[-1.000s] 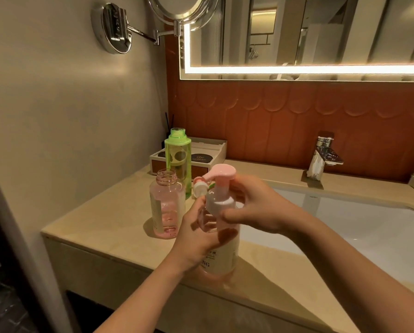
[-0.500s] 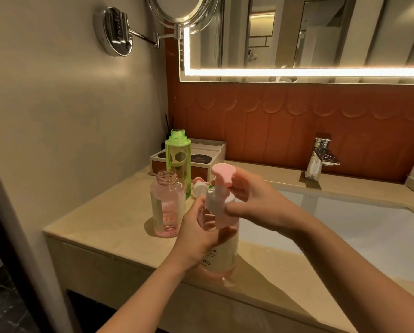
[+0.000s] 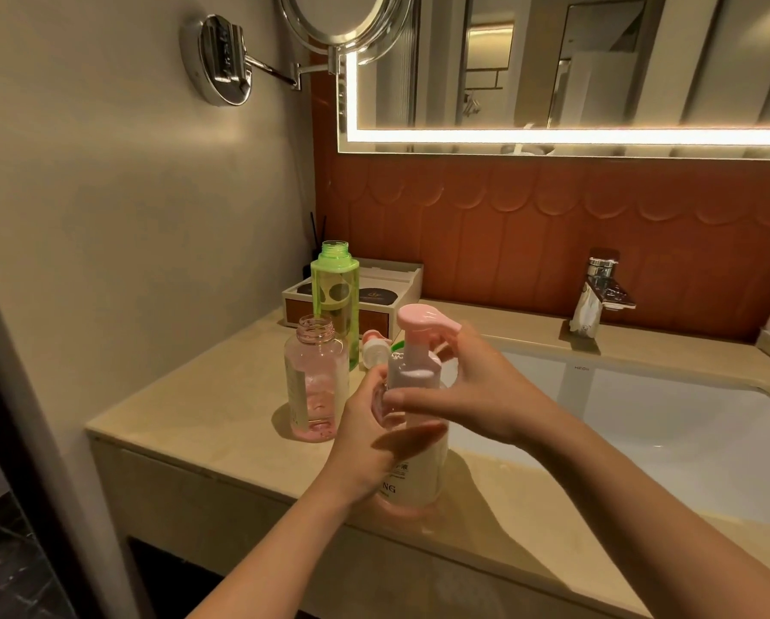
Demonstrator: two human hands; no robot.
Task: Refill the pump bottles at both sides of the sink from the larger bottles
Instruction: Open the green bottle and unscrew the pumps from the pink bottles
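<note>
Pump bottle (image 3: 414, 480) stands at counter (image 3: 204, 413) edge, left of sink (image 3: 642, 422). My left hand (image 3: 374, 444) wraps its body to steady it; right hand (image 3: 481, 395) pinches the collar (image 3: 412, 368), likely to twist it.

Spout of pink pump head (image 3: 423, 321) now toward right hand (image 3: 485, 395).

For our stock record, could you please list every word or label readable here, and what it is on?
"NG": label of the pump bottle; the left hand hides the letters before it.
Small print above it: too blurred to read.
Mark on the sink wall: too small to read.
Logos on the dark discs in the box: unreadable.
</note>
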